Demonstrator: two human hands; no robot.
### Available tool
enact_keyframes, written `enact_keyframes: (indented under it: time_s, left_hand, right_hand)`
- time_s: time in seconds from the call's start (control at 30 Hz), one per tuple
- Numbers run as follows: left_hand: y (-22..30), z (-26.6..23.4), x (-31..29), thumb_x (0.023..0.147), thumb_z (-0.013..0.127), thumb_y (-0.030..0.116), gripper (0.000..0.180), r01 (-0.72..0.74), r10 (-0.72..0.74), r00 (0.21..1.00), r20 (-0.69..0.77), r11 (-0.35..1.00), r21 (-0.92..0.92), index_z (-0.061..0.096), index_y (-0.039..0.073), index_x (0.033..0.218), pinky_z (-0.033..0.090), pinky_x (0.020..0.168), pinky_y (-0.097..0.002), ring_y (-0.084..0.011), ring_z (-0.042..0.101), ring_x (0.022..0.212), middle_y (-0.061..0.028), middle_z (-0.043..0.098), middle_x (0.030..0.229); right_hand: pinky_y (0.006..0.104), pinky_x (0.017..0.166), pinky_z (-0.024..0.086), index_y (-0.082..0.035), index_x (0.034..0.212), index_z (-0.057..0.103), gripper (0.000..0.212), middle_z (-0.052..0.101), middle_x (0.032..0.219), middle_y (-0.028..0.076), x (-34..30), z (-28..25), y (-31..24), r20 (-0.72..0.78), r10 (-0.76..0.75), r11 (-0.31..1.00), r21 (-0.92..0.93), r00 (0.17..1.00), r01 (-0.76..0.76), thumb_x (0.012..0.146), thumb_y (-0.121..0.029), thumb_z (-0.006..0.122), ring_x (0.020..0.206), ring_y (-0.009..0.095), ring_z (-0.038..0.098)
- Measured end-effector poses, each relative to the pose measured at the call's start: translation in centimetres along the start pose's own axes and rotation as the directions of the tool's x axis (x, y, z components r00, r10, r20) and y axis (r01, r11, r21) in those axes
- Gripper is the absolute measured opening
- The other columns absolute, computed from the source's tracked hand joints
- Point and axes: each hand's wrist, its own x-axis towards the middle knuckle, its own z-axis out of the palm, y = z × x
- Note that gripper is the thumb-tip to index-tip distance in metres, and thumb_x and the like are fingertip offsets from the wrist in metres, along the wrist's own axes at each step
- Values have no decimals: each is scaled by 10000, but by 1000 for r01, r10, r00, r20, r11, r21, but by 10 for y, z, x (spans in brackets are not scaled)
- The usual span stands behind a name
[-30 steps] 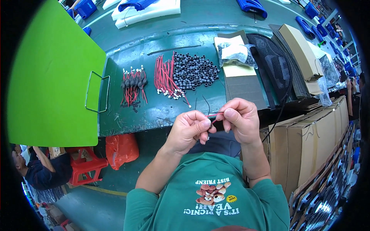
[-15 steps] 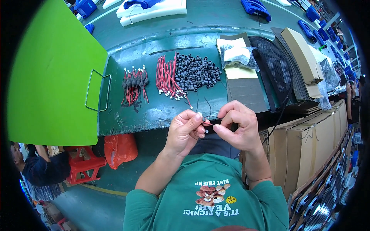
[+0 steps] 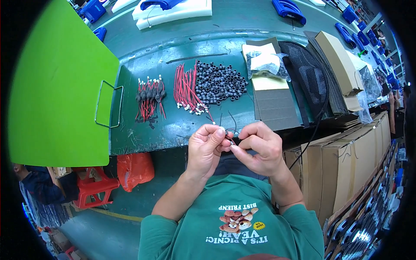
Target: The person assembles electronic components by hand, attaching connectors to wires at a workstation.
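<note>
My left hand (image 3: 203,149) pinches a thin wire (image 3: 230,138), thumb against finger. The wire lies at that hand's two o'clock and my right hand's (image 3: 262,147) nine, slanting roughly ten to four. My right thumb tip meets its lower end; whether those fingers grip it, I cannot tell.

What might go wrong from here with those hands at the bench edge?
The thin wire that the left hand pinches could slip and drop, since the left and right hand work at the table's near edge. One red wire's white connector sits right by the left hand and might get nudged. The red wires lie against the loose black caps, so pulling one out might scatter some.
</note>
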Motion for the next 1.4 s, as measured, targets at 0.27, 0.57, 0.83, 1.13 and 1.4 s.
enact_keyframes:
  time_s: [0.27,0.57,0.83,1.13,1.4]
  left_hand:
    - [-1,-8,2,840,560,126,129,102,-85,991,108,981,-163,570,12,899,538,599,-240,-113,618,650,-122,623,819]
    - [1,-6,2,821,581,87,153,10,-18,998,54,990,143,605,-25,922,526,596,-244,-125,605,650,-120,633,801]
    - [14,-3,2,800,606,57,121,35,-110,974,197,936,350,620,-31,882,489,568,-209,-99,577,608,-94,628,759]
    - [11,-1,-1,800,608,67,118,70,-160,963,218,927,370,622,-26,872,457,540,-195,-85,554,575,-78,619,736]
    - [2,-5,-4,802,598,70,139,169,-254,951,177,904,392,605,-37,890,489,512,-203,-103,577,554,-102,617,723]
  right_hand:
    - [232,489,441,-48,649,619,145,551,727,51,-8,6,2,-76,-3,998,-56,997,-2,582,-32,747,595,130,545]
    - [217,524,458,-47,737,643,148,577,742,66,-8,8,3,-96,19,998,-63,995,-25,620,-40,732,625,136,576]
    - [166,529,390,14,840,640,112,547,800,52,1,3,25,225,466,668,545,855,-507,750,-52,646,607,55,497]
    - [180,548,393,3,794,642,77,551,775,39,5,3,25,360,386,605,596,849,-528,774,-70,629,629,61,494]
    - [157,439,357,-19,734,545,167,567,696,32,10,-5,39,3,511,599,716,860,-359,861,-128,529,475,34,438]
